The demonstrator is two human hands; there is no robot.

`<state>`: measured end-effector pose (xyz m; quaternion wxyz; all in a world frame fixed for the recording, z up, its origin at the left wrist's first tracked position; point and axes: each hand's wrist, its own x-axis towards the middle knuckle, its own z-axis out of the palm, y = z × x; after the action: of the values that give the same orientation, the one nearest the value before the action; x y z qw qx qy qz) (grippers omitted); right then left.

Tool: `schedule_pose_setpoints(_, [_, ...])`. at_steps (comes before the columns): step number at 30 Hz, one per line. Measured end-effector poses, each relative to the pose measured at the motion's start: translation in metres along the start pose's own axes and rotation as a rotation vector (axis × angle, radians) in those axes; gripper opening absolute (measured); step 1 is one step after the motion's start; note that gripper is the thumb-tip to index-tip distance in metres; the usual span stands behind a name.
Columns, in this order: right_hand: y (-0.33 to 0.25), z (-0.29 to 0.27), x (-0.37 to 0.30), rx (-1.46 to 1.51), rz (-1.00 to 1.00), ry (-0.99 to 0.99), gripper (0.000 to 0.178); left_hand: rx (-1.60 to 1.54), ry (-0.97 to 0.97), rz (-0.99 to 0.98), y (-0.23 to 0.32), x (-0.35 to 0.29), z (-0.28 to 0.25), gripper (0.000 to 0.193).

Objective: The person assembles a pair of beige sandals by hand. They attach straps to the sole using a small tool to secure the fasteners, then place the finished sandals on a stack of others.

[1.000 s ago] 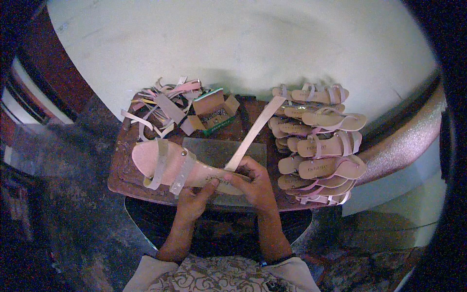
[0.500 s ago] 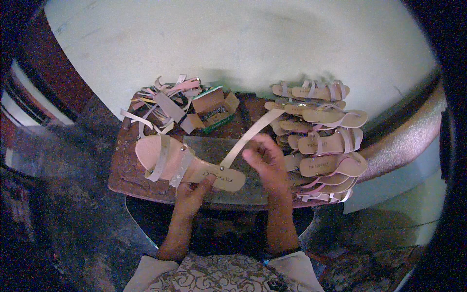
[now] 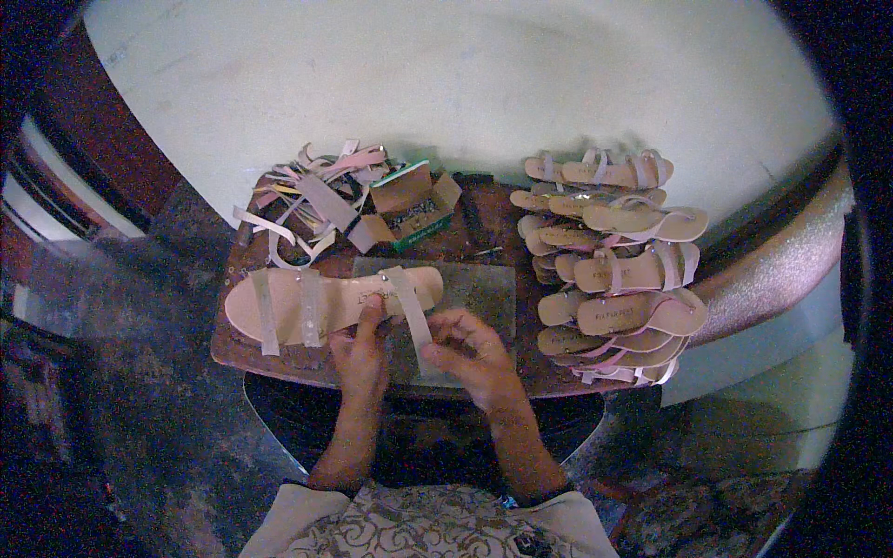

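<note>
A tan sandal sole (image 3: 349, 299) lies almost level in front of me, its toe end to the left. Two pale straps cross its front half. My left hand (image 3: 361, 358) grips the near edge, the thumb pressed on the top face beside the printed mark. From a stud near the heel, a loose beige strap (image 3: 409, 307) runs across the sole toward me. My right hand (image 3: 473, 358) pinches the lower end of this strap between thumb and fingers. A grey slab (image 3: 474, 298) rests on the table under and beside the heel.
Stacked sandals (image 3: 614, 270) fill the table's right side. At the back left, a heap of cut straps (image 3: 321, 200) adjoins an open cardboard box (image 3: 409, 209) of small metal pieces. The wooden table (image 3: 279, 358) stands against a pale wall (image 3: 465, 84).
The sole has turned from slanting to nearly level, moving slightly left. My right hand has come down and left, bringing the heel strap from pointing up and away to lying across the sole.
</note>
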<state>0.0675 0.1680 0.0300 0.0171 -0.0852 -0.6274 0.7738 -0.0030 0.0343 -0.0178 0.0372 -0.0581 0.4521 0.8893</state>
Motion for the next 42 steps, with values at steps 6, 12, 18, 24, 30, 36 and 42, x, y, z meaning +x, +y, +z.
schedule_pose_setpoints(6, [0.029,-0.001,0.011,-0.039,-0.189,0.078,0.014,-0.135,0.016,-0.117,-0.004,-0.017,0.015,0.025])
schedule_pose_setpoints(12, [-0.003,-0.018,0.008,-0.068,-0.201,0.154,0.012,0.366,-0.290,-0.018,-0.031,-0.033,-0.011,0.034])
schedule_pose_setpoints(18, [-0.041,-0.044,-0.007,-0.033,-0.257,-0.042,0.013,0.215,-0.613,-0.105,-0.001,-0.027,-0.037,0.031])
schedule_pose_setpoints(24, [-0.037,-0.050,-0.002,-0.238,-0.193,-0.230,0.014,0.436,-0.835,-0.378,0.043,0.005,-0.045,0.026])
schedule_pose_setpoints(30, [-0.029,-0.042,-0.004,-0.689,-0.516,-0.003,0.013,0.551,-0.486,-0.072,0.041,-0.020,-0.014,0.017])
schedule_pose_setpoints(36, [-0.031,-0.034,-0.016,-0.990,-0.444,0.168,0.019,0.607,-0.285,0.007,0.033,-0.021,-0.022,0.012])
schedule_pose_setpoints(42, [-0.025,-0.021,-0.019,-0.993,-0.472,0.150,0.031,0.581,-0.219,0.141,0.025,-0.026,-0.020,0.009])
